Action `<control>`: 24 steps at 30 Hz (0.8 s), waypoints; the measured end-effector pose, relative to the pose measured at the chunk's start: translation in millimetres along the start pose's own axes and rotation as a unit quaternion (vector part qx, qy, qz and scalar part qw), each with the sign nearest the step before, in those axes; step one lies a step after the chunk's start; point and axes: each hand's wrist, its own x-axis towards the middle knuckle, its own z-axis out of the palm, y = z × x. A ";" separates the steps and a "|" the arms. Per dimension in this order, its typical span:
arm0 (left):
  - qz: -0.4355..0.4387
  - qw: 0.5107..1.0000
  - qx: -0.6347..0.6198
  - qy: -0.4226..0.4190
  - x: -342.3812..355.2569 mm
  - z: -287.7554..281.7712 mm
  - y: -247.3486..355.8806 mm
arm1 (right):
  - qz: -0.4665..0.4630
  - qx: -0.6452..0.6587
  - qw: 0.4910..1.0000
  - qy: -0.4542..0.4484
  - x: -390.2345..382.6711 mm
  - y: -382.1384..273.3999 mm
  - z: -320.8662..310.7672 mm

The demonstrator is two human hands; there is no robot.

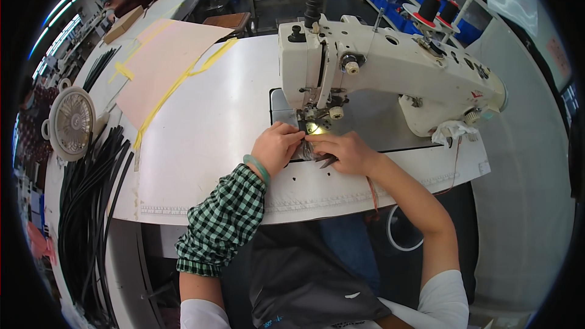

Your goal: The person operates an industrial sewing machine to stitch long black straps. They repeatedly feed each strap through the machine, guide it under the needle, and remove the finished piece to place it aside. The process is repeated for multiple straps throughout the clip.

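My left hand [277, 147], with a green bangle and a checked sleeve cover above it, is closed just in front of the needle of a white sewing machine [381, 55]. Its thumb and forefinger pinch the end of a narrow black strip [301, 126], mostly hidden by the fingers. Close beside it, my right hand [346, 152] reaches its fingertips to the same spot. Dark pointed blades, seemingly thread snips [328, 161], stick out from beneath its curled fingers. The machine's lamp lights the metal plate by the presser foot [311, 113].
A long bundle of black strips [91, 207] hangs over the table's left side, near a round pale basket [72, 123]. Pink sheet [167, 64] with yellow tape lies at the back left. Two black thread cones [429, 9] stand behind the machine. White cloth [454, 131] lies at its right.
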 end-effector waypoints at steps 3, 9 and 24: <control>-0.046 0.998 0.035 -0.025 6.8 -1.4 7.8 | 0.023 -0.035 0.999 0.019 -2.6 -7.1 -7.0; -0.062 0.990 0.127 -0.009 4.6 6.4 26.3 | 0.092 -0.148 0.945 0.275 -54.4 -13.0 -89.3; -0.042 0.988 0.151 0.007 2.8 18.5 11.6 | 0.626 -0.382 0.637 0.238 -220.1 210.8 -353.4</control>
